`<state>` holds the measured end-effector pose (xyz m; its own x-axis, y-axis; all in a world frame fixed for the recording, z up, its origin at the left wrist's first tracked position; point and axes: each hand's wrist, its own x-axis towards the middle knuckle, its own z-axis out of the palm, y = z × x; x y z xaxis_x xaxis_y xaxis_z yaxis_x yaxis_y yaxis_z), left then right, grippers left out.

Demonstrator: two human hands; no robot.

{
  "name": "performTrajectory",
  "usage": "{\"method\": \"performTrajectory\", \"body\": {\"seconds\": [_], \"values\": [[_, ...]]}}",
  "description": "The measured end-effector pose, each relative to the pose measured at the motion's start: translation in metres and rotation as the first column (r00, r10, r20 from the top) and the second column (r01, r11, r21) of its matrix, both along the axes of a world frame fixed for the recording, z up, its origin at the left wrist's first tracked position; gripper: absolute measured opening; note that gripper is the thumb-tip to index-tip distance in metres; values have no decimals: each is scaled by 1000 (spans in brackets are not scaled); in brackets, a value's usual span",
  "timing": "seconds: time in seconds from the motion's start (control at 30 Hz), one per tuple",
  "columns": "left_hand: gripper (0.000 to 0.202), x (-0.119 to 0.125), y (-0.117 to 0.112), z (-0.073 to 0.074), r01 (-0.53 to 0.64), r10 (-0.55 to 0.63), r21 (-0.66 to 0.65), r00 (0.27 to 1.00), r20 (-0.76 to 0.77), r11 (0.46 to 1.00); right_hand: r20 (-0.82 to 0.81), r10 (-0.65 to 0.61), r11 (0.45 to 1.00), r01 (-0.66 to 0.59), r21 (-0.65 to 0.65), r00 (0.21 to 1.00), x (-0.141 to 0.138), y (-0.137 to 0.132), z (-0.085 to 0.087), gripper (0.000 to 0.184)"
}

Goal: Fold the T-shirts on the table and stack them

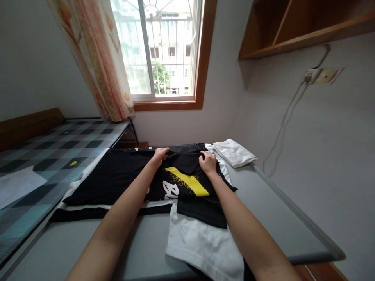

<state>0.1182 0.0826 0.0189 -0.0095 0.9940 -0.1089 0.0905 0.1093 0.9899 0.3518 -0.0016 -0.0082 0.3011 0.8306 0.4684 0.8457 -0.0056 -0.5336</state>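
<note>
A black T-shirt with a yellow stripe and white lettering lies spread across the grey table. My left hand is closed on its far edge, near the middle. To the right, my right hand grips the same shirt near its far right part, fingers curled onto the cloth. Between the hands a black flap of fabric lies folded over the print. The near black sleeve rests on a white garment, which shows beneath the shirt and hangs toward the table's near edge.
A folded white cloth sits at the table's far right corner. On the left stands a bed with a checked cover and a paper sheet. Behind are a window, a curtain and a wall cable.
</note>
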Motion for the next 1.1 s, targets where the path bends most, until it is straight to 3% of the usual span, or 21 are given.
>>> {"method": "performTrajectory", "body": {"seconds": [0.2,0.4,0.53,0.77,0.87,1.0,1.1], "values": [[24,8,3,-7,-86,72,105,989,125,991,135,-38,979,64,-193,990,-4,-2,0,51],[43,8,0,-22,-130,122,150,990,65,980,149,-21,961,61,-269,989,-3,1,0,59],[52,7,-1,-24,-77,117,263,983,-140,962,96,-29,963,53,-264,995,2,6,1,61],[39,10,-10,-19,66,78,340,916,-393,938,174,-19,965,64,-256,985,1,6,3,60],[37,10,-14,-18,105,95,338,847,-523,935,148,3,968,34,-247,989,-1,2,6,56],[44,8,-15,-16,55,152,273,717,-680,960,101,104,972,-79,-221,989,-2,-2,10,47],[44,6,-10,-14,119,30,214,810,-586,970,99,187,962,-161,-221,977,-2,-4,11,40]]}}
